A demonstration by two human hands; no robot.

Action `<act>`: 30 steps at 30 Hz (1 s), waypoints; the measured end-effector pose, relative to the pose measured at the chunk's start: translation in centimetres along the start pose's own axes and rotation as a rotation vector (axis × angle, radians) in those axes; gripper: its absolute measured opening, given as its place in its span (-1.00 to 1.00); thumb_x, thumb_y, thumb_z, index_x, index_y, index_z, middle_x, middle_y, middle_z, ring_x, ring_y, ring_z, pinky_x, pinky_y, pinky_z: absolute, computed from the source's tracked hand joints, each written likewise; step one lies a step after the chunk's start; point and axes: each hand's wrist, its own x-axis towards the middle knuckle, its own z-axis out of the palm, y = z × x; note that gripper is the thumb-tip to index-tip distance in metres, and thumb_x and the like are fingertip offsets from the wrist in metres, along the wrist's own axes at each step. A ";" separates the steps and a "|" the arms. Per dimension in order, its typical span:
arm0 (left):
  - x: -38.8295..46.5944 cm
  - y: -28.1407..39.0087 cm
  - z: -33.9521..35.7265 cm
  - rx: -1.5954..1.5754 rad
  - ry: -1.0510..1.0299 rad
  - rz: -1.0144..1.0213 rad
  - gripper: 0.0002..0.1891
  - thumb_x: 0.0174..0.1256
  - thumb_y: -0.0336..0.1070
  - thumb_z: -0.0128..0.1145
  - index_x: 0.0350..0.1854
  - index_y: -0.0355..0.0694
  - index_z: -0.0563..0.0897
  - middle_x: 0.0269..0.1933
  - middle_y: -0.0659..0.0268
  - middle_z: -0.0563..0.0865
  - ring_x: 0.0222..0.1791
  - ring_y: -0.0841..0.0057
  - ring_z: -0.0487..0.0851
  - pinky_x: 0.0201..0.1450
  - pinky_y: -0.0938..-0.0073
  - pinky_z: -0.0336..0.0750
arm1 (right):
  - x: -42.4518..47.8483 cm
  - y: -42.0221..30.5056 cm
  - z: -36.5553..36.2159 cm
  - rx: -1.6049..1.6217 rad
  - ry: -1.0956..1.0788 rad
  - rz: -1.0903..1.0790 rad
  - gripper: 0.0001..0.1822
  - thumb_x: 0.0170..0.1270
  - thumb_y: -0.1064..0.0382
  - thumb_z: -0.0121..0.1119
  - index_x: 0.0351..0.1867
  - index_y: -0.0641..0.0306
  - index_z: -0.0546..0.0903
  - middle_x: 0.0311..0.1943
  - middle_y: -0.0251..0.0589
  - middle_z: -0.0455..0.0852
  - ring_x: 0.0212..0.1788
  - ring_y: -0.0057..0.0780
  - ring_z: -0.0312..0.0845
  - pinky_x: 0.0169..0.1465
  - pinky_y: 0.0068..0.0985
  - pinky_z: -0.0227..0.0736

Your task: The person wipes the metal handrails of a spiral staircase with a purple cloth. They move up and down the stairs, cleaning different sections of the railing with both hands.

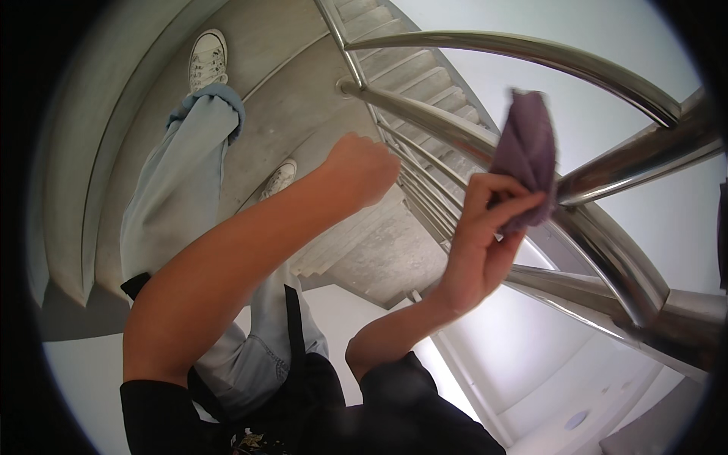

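A folded purple cloth (526,142) is pinched between the thumb and fingers of my right hand (492,233), at the right of the view. The cloth stands up from the fingers in front of polished metal handrail tubes (426,114); whether it touches them I cannot tell. Near the middle of the view my left hand (364,168) is curled into a fist, with its back towards the camera. Nothing shows in it, though its palm side is hidden. The left fist is apart from the cloth and seems clear of the rail.
Concrete stairs (418,77) run beyond the railing at the top, and a lower landing (381,256) shows beneath my arms. My sneakers (208,60) are on concrete steps at the left. A curved upper rail (512,45) and thick tubes (642,148) span the right side.
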 end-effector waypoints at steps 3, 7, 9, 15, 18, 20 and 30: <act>0.0 -0.1 0.1 -0.002 -0.001 -0.001 -0.92 0.12 -0.40 0.20 -0.39 -0.08 0.72 -0.26 0.27 0.74 -0.16 0.33 0.72 -0.18 0.31 0.49 | -0.5 0.6 0.3 0.079 -0.037 -0.008 -0.55 0.10 0.62 0.00 0.10 0.52 0.42 -0.02 -0.05 0.44 0.07 -0.22 0.36 0.31 -0.16 0.54; 0.3 -0.1 -0.3 -0.023 -0.011 -0.006 -0.93 0.11 -0.38 0.21 -0.38 -0.09 0.73 -0.24 0.25 0.75 -0.14 0.32 0.72 -0.20 0.32 0.48 | 1.5 -1.4 -1.1 -0.129 0.016 -0.039 -0.49 0.09 0.63 -0.07 0.17 0.54 0.39 0.12 0.03 0.41 0.20 -0.10 0.30 0.39 -0.14 0.39; 0.5 -0.1 -0.7 -0.034 -0.045 -0.020 -0.92 0.11 -0.37 0.21 -0.36 -0.09 0.73 -0.25 0.26 0.75 -0.15 0.34 0.73 -0.20 0.32 0.47 | 3.4 -3.4 -2.3 -0.149 0.120 -0.012 -0.47 0.10 0.63 -0.11 0.20 0.58 0.36 0.12 0.10 0.41 0.27 -0.05 0.27 0.43 -0.13 0.33; -0.5 -0.7 -1.0 -0.006 -0.036 0.019 -0.90 0.11 -0.36 0.19 -0.33 -0.19 0.67 -0.28 0.24 0.66 -0.22 0.30 0.69 -0.23 0.24 0.54 | 12.5 -11.0 -8.8 -0.382 0.337 -0.024 -0.56 0.31 0.50 -0.15 0.21 0.66 0.34 0.12 0.15 0.45 0.20 -0.05 0.38 0.34 -0.23 0.41; -0.1 -0.2 -1.9 0.001 -0.084 -0.022 -0.93 0.09 -0.36 0.21 -0.39 -0.19 0.70 -0.29 0.26 0.66 -0.23 0.32 0.69 -0.25 0.26 0.54 | 16.2 -14.9 -12.3 -1.425 0.160 -0.273 -0.62 0.37 0.44 -0.15 0.16 0.64 0.40 0.04 0.08 0.54 0.08 -0.18 0.49 0.22 -0.34 0.48; 0.0 -0.3 -1.8 -0.149 -0.091 -0.147 -0.91 0.07 -0.35 0.23 -0.38 -0.21 0.69 -0.30 0.25 0.67 -0.24 0.33 0.69 -0.27 0.28 0.53 | 17.5 -16.4 -14.9 -1.579 0.154 -0.362 -0.63 0.36 0.45 -0.14 0.15 0.62 0.41 0.04 0.06 0.55 0.07 -0.20 0.50 0.21 -0.34 0.49; 1.7 -0.5 1.0 -0.236 0.282 -0.306 -0.49 0.08 -0.36 0.21 0.13 -0.25 0.40 -0.27 0.15 0.70 -0.28 0.20 0.74 -0.27 0.26 0.58 | 20.1 -21.7 -20.6 -1.578 0.275 -0.225 -0.66 0.34 0.46 -0.10 0.12 0.49 0.47 0.02 -0.02 0.61 0.03 -0.28 0.56 0.15 -0.38 0.51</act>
